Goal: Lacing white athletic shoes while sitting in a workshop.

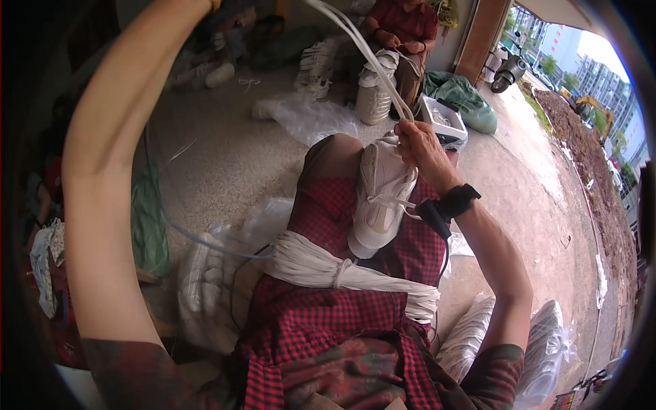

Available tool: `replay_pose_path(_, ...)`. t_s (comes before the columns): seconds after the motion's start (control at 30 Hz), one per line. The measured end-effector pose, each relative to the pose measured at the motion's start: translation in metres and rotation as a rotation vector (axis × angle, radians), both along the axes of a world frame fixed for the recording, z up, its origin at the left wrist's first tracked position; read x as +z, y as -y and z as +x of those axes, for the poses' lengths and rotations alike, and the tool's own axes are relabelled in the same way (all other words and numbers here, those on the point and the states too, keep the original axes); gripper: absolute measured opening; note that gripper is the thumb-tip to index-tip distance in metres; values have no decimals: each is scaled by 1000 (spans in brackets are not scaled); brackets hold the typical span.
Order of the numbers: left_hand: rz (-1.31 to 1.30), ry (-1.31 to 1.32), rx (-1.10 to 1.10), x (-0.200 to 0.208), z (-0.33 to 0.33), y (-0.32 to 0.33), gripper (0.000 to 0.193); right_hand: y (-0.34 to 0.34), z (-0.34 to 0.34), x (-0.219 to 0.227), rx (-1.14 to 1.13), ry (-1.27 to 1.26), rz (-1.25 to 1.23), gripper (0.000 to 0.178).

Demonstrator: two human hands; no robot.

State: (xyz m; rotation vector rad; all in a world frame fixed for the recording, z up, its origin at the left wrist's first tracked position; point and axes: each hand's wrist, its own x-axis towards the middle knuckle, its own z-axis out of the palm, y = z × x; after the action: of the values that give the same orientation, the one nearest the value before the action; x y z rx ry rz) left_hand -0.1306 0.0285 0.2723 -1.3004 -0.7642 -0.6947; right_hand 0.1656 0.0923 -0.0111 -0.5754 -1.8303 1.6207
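Note:
A white sneaker [384,205] rests on my lap, its toe pointing toward me and a lace knotted loosely across its front. My right hand [425,149] is closed around white shoelaces [372,58] beside the shoe's far end. From there the laces stretch up and left past the top edge. My left arm [106,157] is raised high along the left side; its hand lies outside the picture. Across my checked red apron [328,307] lies a thick bundle of white laces [307,263], tied round its middle.
Wrapped stacks of white shoes [468,335] stand at my right, with more wrapped shoes [201,290] at my left. Ahead, a seated person in red handles a lace above stacked shoes [376,92]. A white box [443,119] and green sack [465,102] stand nearby.

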Motion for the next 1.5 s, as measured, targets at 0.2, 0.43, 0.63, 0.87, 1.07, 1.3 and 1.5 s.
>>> replay_pose_path(0.2,-1467,632,-469,-262,141,64,38,-22,19,-26,-14,-19,790,22)
replay_pose_path(0.43,-1354,619,-515,-334,144,55,22,-17,18,-9,139,42,34,20)
replay_pose_path(0.63,-2007,722,-652,-294,89,39,22,-19,15,-17,124,56,477,16)
replay_pose_path(0.87,-1826,878,-444,-299,136,58,27,-22,14,-17,128,165,423,18)
replay_pose_path(1.07,-1895,812,-603,-304,104,46,19,-25,13,-18,172,133,431,21)
replay_pose_path(1.3,-1257,520,-458,-299,131,75,47,-23,12,-14,98,158,399,14)
replay_pose_path(1.5,-1353,367,-570,-345,174,123,46,-27,-14,10,-185,184,846,33)
